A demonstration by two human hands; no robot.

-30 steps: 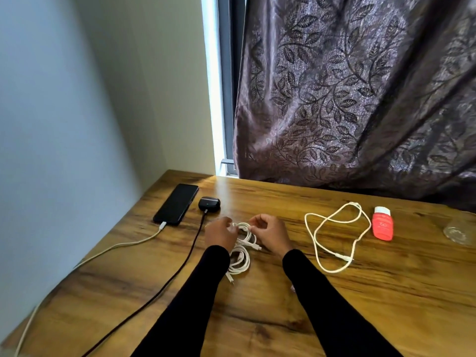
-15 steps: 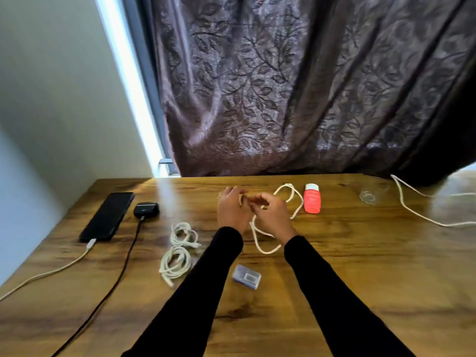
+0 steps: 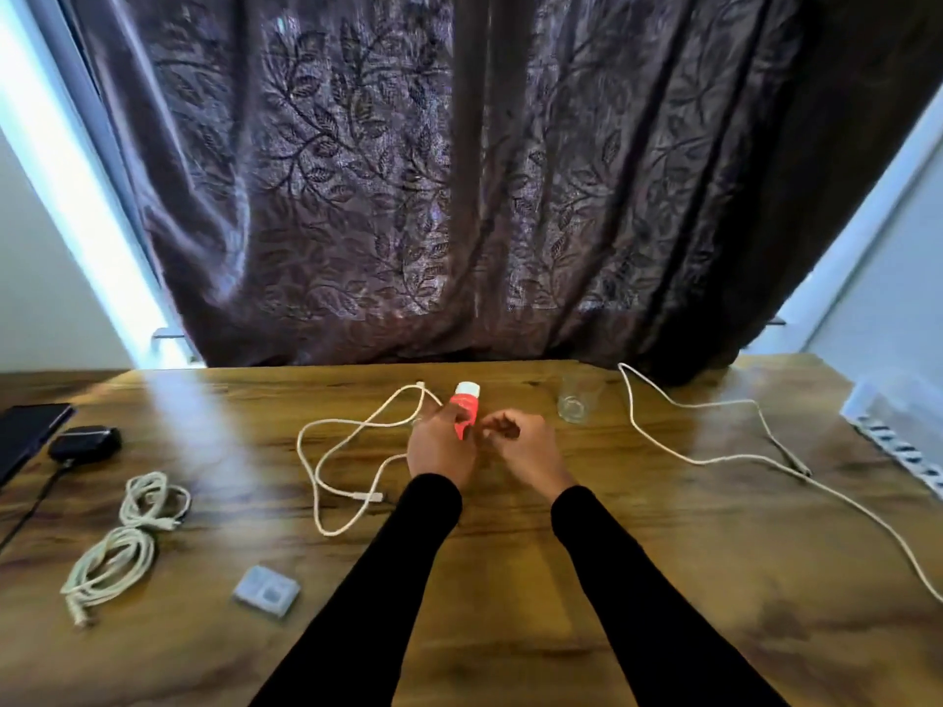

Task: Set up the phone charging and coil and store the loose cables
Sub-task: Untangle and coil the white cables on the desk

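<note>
A loose white cable (image 3: 352, 451) is laid on the wooden table (image 3: 663, 579) just left of both hands. Its loops sprawl w/ the long axis running from near-left to far-right; one plug end (image 3: 368, 497) lies at the near side pointing right, the other end (image 3: 419, 385) is seen at the far side by the red tube (image 3: 467, 403).

The left hand (image 3: 441, 446) is held over the table w/ fingers curled toward the tube; whether the cable or the tube is actually pinched cannot be told, as the fingertips are blurred. The right hand (image 3: 518, 446) is set close beside it, fingers loosely curled inward, nothing visibly held.

Two coiled white cables (image 3: 127, 533) are placed at the near left, touching end to end, long axis near-left to far-right, w/ a plug poking out at the nearest end. A longer white cable (image 3: 714, 451) is strung across the right side, from the curtain (image 3: 459, 196) edge down to the near-right edge of view.

At far left the phone (image 3: 25, 433) is cut off by the frame edge; a black earbud case (image 3: 84, 443) sits just beside it, w/ a black cable (image 3: 30, 507) running from it toward the viewer.

The tube is laid w/ its white cap pointing away; printing on it is too blurred to be read. A clear glass (image 3: 574, 403) stands upright right of it. A small grey clear box (image 3: 266, 597) lies near the left sleeve. A white power strip (image 3: 898, 436) is partly seen at far right.
</note>
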